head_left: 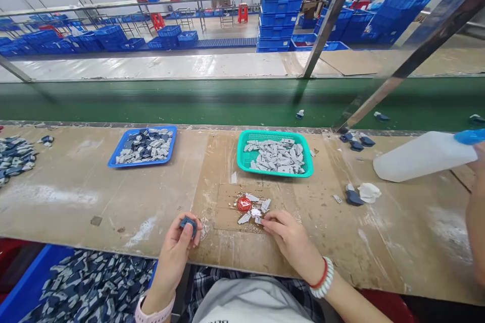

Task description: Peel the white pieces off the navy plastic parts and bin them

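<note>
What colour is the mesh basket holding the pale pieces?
The basket is teal green, best seen in the head view.

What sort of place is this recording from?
Probably a factory production line: a green conveyor belt runs behind the long workbench, blue plastic crates stand stacked beyond it, and a teal tray holds many small grey parts.

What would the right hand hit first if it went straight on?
The right hand would probably meet the small white pieces on the cardboard sheet at its fingertips, perhaps already touching; depth is unclear.
</note>
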`<state>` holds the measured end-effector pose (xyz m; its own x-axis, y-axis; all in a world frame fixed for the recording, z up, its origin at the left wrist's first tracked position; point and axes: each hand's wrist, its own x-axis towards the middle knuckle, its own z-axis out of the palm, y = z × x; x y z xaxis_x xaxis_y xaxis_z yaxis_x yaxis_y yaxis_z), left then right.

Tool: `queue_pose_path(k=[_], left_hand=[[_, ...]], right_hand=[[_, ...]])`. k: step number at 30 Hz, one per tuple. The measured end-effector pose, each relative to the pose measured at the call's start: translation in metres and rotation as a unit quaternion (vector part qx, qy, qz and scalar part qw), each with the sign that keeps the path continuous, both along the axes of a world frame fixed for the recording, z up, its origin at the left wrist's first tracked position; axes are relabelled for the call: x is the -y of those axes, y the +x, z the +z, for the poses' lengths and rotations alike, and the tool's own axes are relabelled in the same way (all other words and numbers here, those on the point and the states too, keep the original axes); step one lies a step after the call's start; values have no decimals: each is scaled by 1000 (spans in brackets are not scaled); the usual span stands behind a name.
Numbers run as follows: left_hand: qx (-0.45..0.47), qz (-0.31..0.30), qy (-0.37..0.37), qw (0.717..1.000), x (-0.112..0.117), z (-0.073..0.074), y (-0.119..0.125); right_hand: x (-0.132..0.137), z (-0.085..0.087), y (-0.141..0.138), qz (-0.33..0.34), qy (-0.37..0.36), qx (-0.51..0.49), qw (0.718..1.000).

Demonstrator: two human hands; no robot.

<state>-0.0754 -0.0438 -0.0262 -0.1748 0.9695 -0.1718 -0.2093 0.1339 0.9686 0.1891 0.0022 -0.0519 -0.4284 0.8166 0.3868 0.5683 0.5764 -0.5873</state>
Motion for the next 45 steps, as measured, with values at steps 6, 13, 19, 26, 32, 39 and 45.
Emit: queue_pose_path(k=[6, 13, 19, 26, 32, 39, 45], left_hand=[[12, -32, -5, 999, -5, 5, 11], [-16, -115, 22, 993, -32, 13, 46], [-113, -178, 23, 977, -45, 21, 79], [-143, -245, 54, 957, -50, 38, 102], [-173, -221, 81, 956, -51, 45, 108], [-204, -146, 70, 965, -41, 36, 121], [-195, 75, 11, 978, -19, 20, 42]], right_hand=[[6, 2, 3, 23, 19, 27, 999], [1, 5, 10, -41, -168, -158, 972], [-13, 31, 18, -110, -432, -377, 812], [-15, 61, 8, -69, -158, -359, 917], [-13, 72, 3, -13, -11, -270, 963], [8, 68, -6, 20, 8, -138, 990], [-21, 69, 11, 40, -18, -130, 991]])
